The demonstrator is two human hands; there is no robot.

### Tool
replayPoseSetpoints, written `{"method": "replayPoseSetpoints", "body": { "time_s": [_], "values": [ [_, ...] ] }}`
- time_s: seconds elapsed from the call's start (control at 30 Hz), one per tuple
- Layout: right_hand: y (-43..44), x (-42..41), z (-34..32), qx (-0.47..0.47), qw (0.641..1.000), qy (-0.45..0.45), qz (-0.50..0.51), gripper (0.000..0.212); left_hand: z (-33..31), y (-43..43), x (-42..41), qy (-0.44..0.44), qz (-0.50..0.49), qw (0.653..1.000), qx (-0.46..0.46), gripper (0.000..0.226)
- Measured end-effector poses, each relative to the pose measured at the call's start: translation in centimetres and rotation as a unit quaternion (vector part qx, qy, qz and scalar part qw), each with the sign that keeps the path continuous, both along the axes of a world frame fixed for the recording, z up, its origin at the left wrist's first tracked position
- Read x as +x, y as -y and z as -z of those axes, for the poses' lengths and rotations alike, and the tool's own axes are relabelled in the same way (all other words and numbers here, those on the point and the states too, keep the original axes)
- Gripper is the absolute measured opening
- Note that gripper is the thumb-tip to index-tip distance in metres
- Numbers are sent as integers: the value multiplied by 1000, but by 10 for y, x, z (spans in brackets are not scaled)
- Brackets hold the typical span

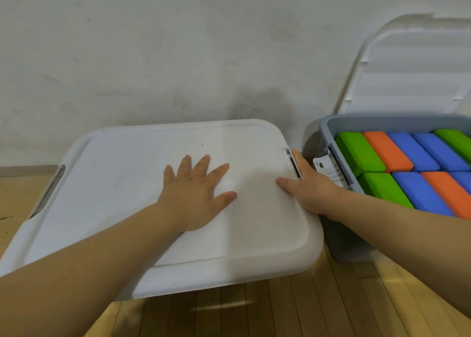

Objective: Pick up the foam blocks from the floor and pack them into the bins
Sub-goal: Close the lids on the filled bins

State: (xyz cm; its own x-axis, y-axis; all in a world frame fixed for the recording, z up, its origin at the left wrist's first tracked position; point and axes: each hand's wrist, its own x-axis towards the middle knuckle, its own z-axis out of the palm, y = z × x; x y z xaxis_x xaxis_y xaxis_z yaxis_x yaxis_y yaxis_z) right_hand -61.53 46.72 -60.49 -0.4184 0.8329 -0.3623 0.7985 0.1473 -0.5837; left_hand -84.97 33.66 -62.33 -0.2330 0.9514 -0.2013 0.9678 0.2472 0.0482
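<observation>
A white lid (pixel 122 184) covers the left bin, which stands against the wall. My left hand (pixel 196 194) lies flat on the lid's middle with its fingers spread. My right hand (pixel 308 186) sits at the lid's right edge, thumb on top and fingers down over the side by the latch (pixel 293 163). To the right stands an open grey bin (pixel 331 128) filled with green (pixel 356 153), orange (pixel 387 150) and blue foam blocks (pixel 413 153) laid in rows.
The open bin's white lid (pixel 413 71) leans upright against the wall behind it. A grey latch (pixel 48 191) shows at the closed lid's left edge. Wooden floor (pixel 254 311) runs in front of both bins.
</observation>
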Motion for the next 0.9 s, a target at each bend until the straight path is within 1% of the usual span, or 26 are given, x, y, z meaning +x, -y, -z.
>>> {"method": "replayPoseSetpoints", "body": {
  "time_s": [0.1, 0.17, 0.27, 0.33, 0.5, 0.63, 0.77, 0.83, 0.9],
  "values": [
    [3, -7, -5, 36, 996, 58, -63, 73, 0, -1, -1, 6, 3, 1000, -4, 78],
    [6, -10, -6, 58, 992, 69, -87, 67, 1, -1, -2, 9, 5, 1000, -2, 78],
    [8, -12, -5, 66, 991, 72, -91, 70, 4, -3, -5, 11, 7, 1000, 4, 78],
    [5, -14, -4, 65, 993, 66, -73, 73, 5, -9, -9, 13, 11, 1000, 9, 79],
    [-1, -26, 4, 75, 995, 36, -57, 70, 11, -26, -28, 7, 26, 999, 24, 86],
    [-2, -31, 21, 65, 998, -15, -15, 72, 14, -28, -39, -1, 35, 999, 35, 83],
    [4, -24, 24, 30, 998, -61, 14, 70, 11, -26, -35, -4, 33, 999, 36, 83],
    [9, -22, 18, 11, 999, -51, 10, 70, 4, -24, -29, -13, 20, 1000, -1, 82],
    [8, -19, 1, -31, 999, -18, -21, 72, -14, -25, -10, 2, -17, 997, -73, 78]
  ]
}}
